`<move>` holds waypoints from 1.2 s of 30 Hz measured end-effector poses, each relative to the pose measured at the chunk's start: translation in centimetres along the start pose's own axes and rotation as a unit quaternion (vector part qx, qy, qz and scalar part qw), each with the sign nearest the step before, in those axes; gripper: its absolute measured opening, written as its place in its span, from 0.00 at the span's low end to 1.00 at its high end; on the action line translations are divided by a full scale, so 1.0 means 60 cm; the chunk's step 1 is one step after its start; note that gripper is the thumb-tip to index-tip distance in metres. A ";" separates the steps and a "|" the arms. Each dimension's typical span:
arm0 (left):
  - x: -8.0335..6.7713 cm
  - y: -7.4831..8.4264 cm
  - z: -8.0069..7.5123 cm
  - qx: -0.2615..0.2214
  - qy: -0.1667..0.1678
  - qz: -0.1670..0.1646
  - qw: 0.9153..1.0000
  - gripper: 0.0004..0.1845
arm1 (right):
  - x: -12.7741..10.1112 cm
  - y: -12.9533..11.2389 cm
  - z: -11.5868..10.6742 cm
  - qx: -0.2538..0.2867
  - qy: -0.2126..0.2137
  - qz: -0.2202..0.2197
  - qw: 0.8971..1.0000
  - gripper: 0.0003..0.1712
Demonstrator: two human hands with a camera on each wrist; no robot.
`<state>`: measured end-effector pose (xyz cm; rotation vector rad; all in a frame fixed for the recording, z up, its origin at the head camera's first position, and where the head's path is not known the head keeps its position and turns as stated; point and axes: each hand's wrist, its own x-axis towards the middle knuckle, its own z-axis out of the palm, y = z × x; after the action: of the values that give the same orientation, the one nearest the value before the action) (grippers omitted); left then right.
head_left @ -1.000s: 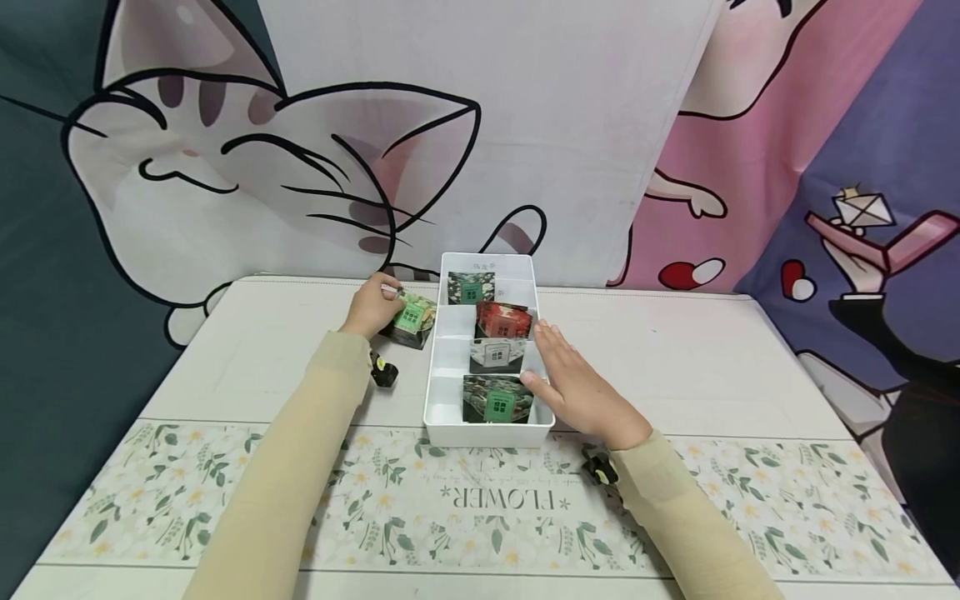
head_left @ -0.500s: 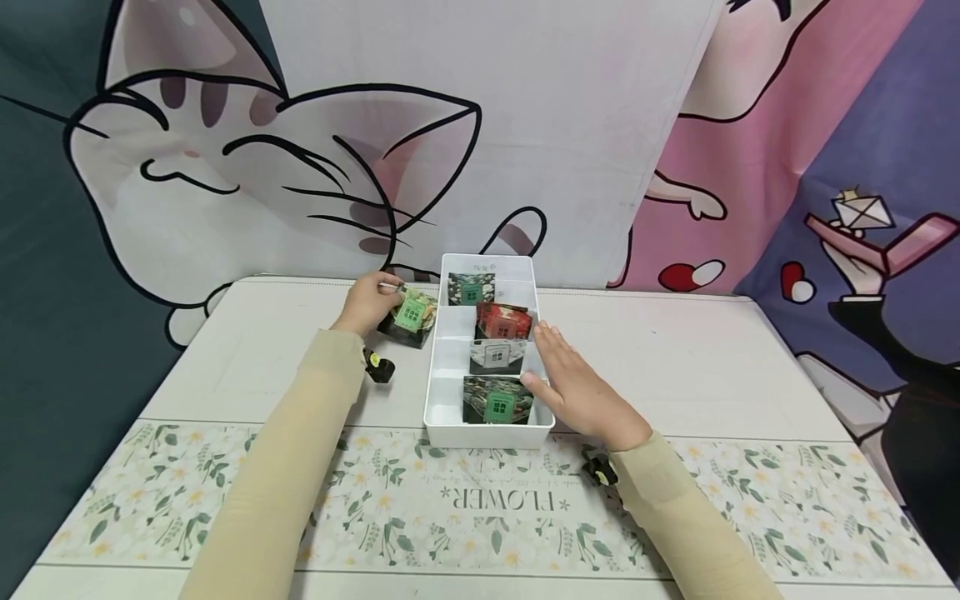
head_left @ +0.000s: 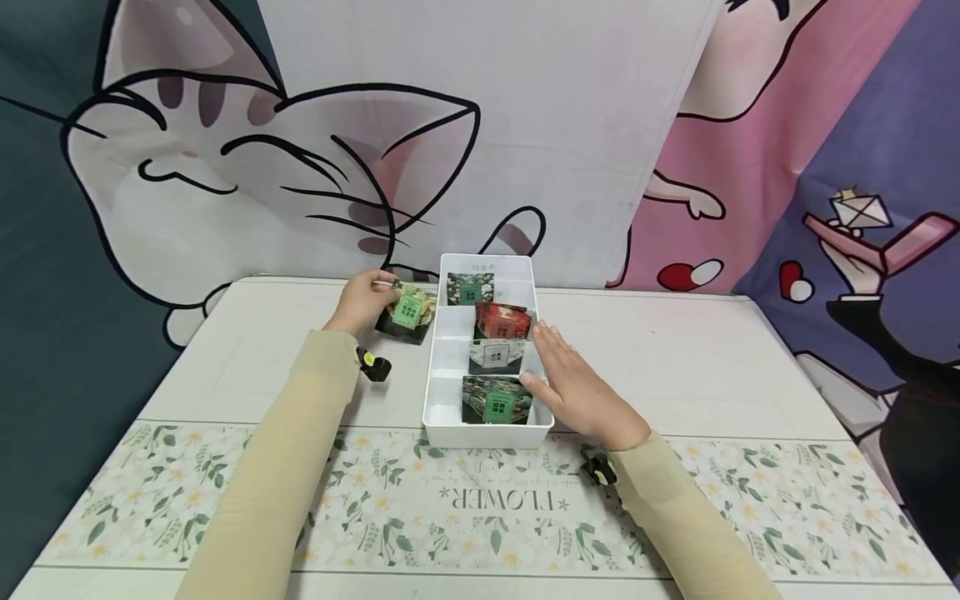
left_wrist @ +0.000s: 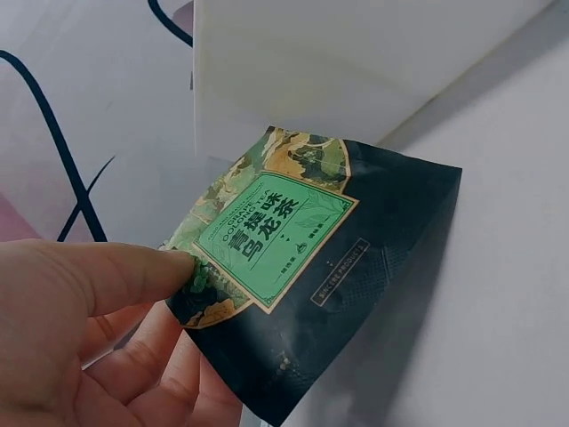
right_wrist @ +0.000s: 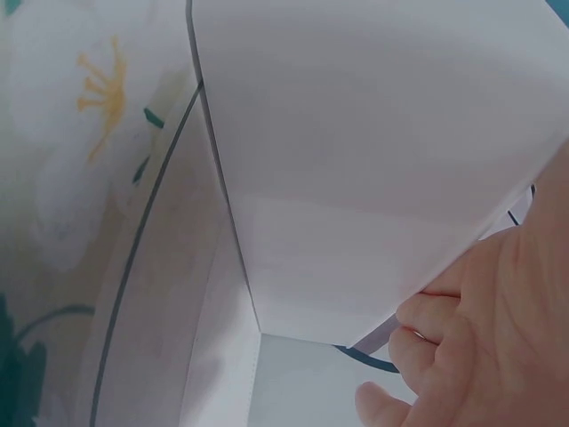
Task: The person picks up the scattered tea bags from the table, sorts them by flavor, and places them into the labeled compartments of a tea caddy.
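Between thumb and fingers, my left hand [head_left: 362, 302] pinches a grape oolong tea sachet [left_wrist: 329, 249] by one edge, left of the white divided box [head_left: 480, 436]. The sachet is dark with a green label. My right hand [head_left: 585, 392] rests with straight fingers along the box's right side. Inside the box stand a dark green-label sachet [head_left: 497, 402] at the front, a grey-white sachet [head_left: 497, 357], a red sachet [head_left: 502, 322] and another green-label sachet [head_left: 470, 289] at the back. In the right wrist view, my fingers [right_wrist: 431, 325] lie against the box wall [right_wrist: 373, 169].
The white table [head_left: 675, 358] carries a floral strip [head_left: 495, 533] with the word FLOWER along its front part. Behind it hangs a cartoon-cat cloth [head_left: 585, 125]. A black wrist device sits at each sleeve cuff.
My left hand has shifted slightly left and the sachet has come with it, tilting a little. The right hand and the box have stayed put.
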<state>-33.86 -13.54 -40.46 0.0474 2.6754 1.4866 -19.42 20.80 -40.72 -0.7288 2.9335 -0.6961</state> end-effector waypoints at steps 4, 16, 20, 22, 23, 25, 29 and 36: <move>-0.001 0.002 -0.002 -0.008 0.000 -0.001 1.000 0.21 | -0.001 0.001 0.001 -0.007 0.002 0.003 1.000 0.45; 0.003 0.011 -0.009 -0.010 0.017 0.017 1.000 0.20 | -0.001 -0.001 0.000 -0.005 0.000 0.006 1.000 0.45; 0.003 0.016 -0.011 -0.010 0.031 0.024 0.999 0.20 | -0.002 -0.002 -0.001 -0.005 0.000 0.007 1.000 0.45; 0.004 0.019 -0.011 -0.012 0.042 0.031 0.999 0.19 | -0.002 -0.002 -0.001 -0.005 -0.001 0.008 1.000 0.45; 0.003 0.021 -0.012 -0.012 0.047 0.034 0.998 0.19 | -0.002 -0.002 -0.002 -0.004 -0.002 0.010 1.000 0.45; 0.003 0.026 -0.012 -0.013 0.057 0.041 0.997 0.18 | -0.002 -0.001 -0.002 -0.004 -0.003 0.011 1.000 0.45; 0.003 0.035 -0.010 -0.015 0.074 0.050 0.996 0.17 | -0.003 -0.002 -0.002 -0.002 -0.002 0.010 1.000 0.45; 0.002 0.045 -0.008 -0.007 0.109 0.057 0.992 0.16 | -0.003 -0.004 -0.004 0.003 -0.002 0.006 1.000 0.45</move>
<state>-34.05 -12.48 -37.92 0.0404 2.8769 1.6310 -19.19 20.76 -40.40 -0.7109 2.9287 -0.7017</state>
